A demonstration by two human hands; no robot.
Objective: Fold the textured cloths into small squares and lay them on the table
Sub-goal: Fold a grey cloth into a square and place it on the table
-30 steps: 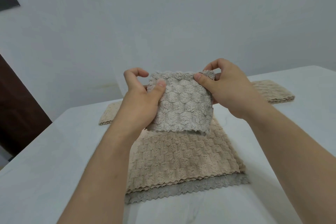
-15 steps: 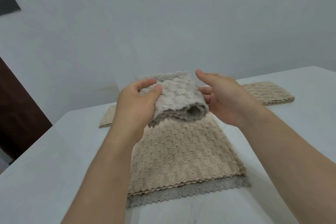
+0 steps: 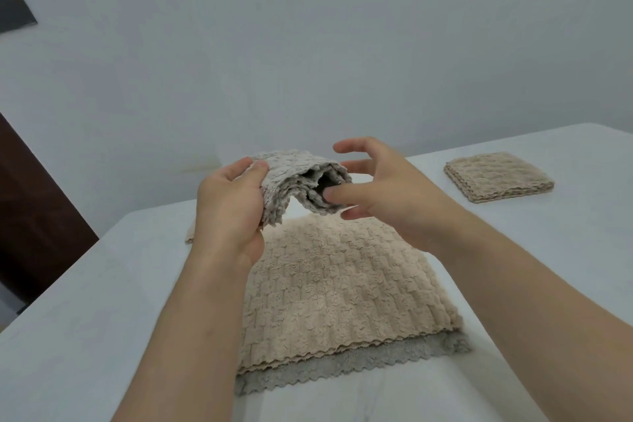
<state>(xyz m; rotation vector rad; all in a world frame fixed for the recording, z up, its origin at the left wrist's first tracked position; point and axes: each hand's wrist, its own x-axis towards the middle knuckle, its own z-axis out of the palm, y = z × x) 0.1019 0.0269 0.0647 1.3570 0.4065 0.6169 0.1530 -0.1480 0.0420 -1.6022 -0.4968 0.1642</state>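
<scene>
Grey cloth (image 3: 291,175): one, rolled, held mid-frame above the table (image 3: 85,319), gripped by the left hand (image 3: 229,212).
Right hand (image 3: 394,195): fingers (image 3: 346,195) spread, nothing gripped, one fingertip at the cloth's open end.
Folded square (image 3: 496,176): one, laid at right.
Stack (image 3: 342,291): one, lower centre.

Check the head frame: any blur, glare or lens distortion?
Head view: soft even light, no glare on the table; wide-angle stretch toward the frame edges; grey cloth texture sharp in the left hand; right hand fingertips slightly soft.
</scene>
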